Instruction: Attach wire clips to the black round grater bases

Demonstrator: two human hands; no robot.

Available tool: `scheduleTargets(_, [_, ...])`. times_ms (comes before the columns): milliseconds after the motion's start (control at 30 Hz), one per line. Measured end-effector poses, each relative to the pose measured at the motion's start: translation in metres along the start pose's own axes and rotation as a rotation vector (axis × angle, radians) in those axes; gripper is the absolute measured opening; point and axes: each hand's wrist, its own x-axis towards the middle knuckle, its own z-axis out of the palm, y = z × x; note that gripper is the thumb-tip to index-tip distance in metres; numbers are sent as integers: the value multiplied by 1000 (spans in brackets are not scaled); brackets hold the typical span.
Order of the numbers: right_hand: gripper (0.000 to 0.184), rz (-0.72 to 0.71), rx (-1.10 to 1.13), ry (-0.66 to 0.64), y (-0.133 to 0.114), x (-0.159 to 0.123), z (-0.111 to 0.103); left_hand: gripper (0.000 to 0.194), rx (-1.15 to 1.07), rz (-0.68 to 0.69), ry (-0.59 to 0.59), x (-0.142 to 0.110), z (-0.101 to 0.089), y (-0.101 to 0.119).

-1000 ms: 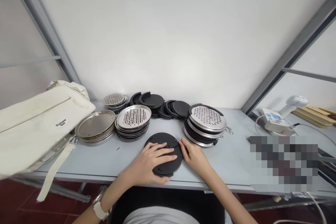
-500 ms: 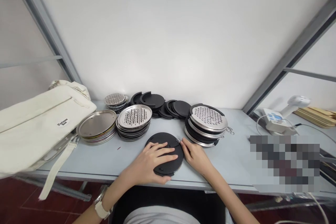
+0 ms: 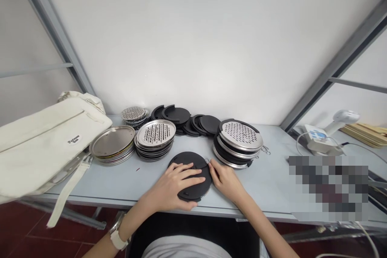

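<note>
A round black plastic disc (image 3: 189,159) lies on the table close to the front edge. Across it rests my left hand (image 3: 178,183), fingers spread flat and thumb at the near rim. At the disc's upper right edge a small metal wire loop (image 3: 207,161) sticks out. My right hand (image 3: 225,179) is closed in a pinch at this loop; the fingertips partly hide it. Behind the disc stands a stack of round metal grater plates (image 3: 155,134). To the right, a stack of grater plates in black holders (image 3: 240,135) has wire loops sticking out at its side.
Plain metal discs (image 3: 112,141) are piled at left beside a cream bag (image 3: 57,137). Smaller grater plates (image 3: 133,113) and several black holders (image 3: 178,116) sit along the wall. A white handheld device on a stand (image 3: 325,135) and wooden pieces (image 3: 364,135) are at right, near a blurred-out patch.
Both hands keep their places on the disc and the wire loop, with hardly any movement. The whole view has shifted slightly.
</note>
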Motion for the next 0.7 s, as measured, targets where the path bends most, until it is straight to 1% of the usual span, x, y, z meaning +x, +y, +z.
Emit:
scheduleTargets(200, [29,-4,-23,7,-2,-1,0,65,6,19,16,0,1,-2])
scheduleTargets(433, [27,-14,-57,16,-1,-2,2,64,10,-4,-2,0,0,1])
scheduleTargets(700, [28,-30,-70,32,-1,-1,3,64,5,10,8,1,0,0])
